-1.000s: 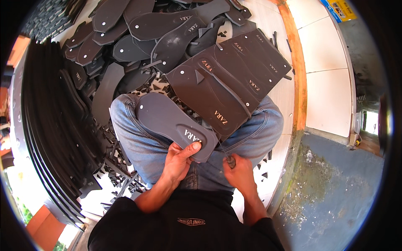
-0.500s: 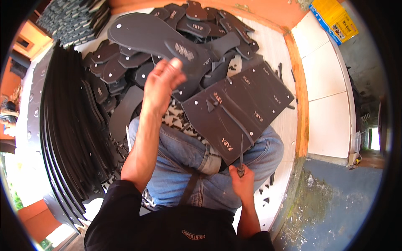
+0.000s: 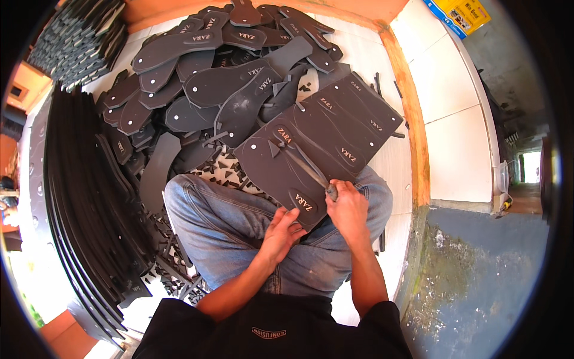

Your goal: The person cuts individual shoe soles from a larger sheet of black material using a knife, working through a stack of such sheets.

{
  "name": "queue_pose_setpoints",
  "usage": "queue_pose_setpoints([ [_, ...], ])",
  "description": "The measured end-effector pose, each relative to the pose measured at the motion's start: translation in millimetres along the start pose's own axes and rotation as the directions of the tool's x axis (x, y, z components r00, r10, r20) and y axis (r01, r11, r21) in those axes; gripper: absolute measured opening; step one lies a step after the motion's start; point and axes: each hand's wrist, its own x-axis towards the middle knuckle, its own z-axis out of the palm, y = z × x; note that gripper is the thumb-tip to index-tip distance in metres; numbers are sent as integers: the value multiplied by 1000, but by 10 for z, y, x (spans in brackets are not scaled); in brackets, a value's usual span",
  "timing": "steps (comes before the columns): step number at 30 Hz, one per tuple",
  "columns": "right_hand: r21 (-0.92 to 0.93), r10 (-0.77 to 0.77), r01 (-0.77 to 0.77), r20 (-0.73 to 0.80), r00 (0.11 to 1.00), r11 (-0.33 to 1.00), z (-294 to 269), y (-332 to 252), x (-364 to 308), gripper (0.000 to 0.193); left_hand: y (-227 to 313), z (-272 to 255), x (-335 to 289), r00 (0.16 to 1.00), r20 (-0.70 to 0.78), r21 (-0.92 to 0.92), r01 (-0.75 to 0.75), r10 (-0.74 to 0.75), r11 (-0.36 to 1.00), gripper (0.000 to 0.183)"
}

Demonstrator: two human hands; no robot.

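A dark foam sheet [image 3: 359, 122] with printed sole outlines and small white dots lies slanted across my lap. My left hand [image 3: 283, 234] grips its near left corner, thumb on top, beside a printed heel shape. My right hand [image 3: 348, 210] is closed round the handle of a knife [image 3: 332, 191], held at the sheet's near edge. The knife's blade is hard to make out against the dark foam. A narrow curved offcut strip [image 3: 308, 164] runs over the sheet to the knife. Small triangular scraps [image 3: 276, 149] lie at the strip's far end.
Beyond my knees spreads a heap of cut dark soles [image 3: 227, 84]. Tall bent foam sheets [image 3: 89, 179] stand at the left, with stacked pieces [image 3: 78, 42] behind. Small scraps [image 3: 227, 170] litter the floor. A wooden edge [image 3: 412, 125] runs along the right.
My left hand has come down from above the heap to the sheet's corner. A cut sole once beneath it now rests on the heap. My right hand has moved the knife up onto the sheet.
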Motion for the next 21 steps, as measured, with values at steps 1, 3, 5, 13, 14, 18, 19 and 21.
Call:
queue_pose_setpoints([
  [1, 38, 3, -1, -53, 999, 999, 19, 33, -27, 26, 2, 97, 34, 1000, 11, -23, 18, -18, 1000, 38],
  [3, 113, 9, 9, -158, 987, 994, 83, 133, -118, 27, 6, 230, 128, 1000, -7, -51, 1, -1, 999, 36],
  [5, 298, 218, -139, -253, 942, 944, -77, 238, -235, 22, -10, 261, 218, 995, -84, -58, -66, 61, 996, 32],
  [13, 674, 334, -415, 256, 907, 611, -391, 145, -1044, 26, 695, -165, -492, 973, -209, -44, -112, 100, 993, 26],
  [14, 726, 270, -467, 381, 884, 506, -306, -19, -1144, 26, 702, -265, -550, 967, -228, -6, -116, 111, 993, 27],
  [18, 572, 106, -483, 567, 817, 663, -5, -135, -1498, 37, 587, -323, -594, 950, -240, 86, -184, 200, 979, 30],
  [19, 537, 92, -477, 592, 801, 696, -4, -156, -1531, 39, 589, -306, -624, 951, -238, 75, -186, 199, 980, 31],
  [21, 518, 71, -452, 597, 799, 726, -8, -200, -1547, 40, 618, -296, -691, 954, -241, 64, -167, 177, 984, 32],
])
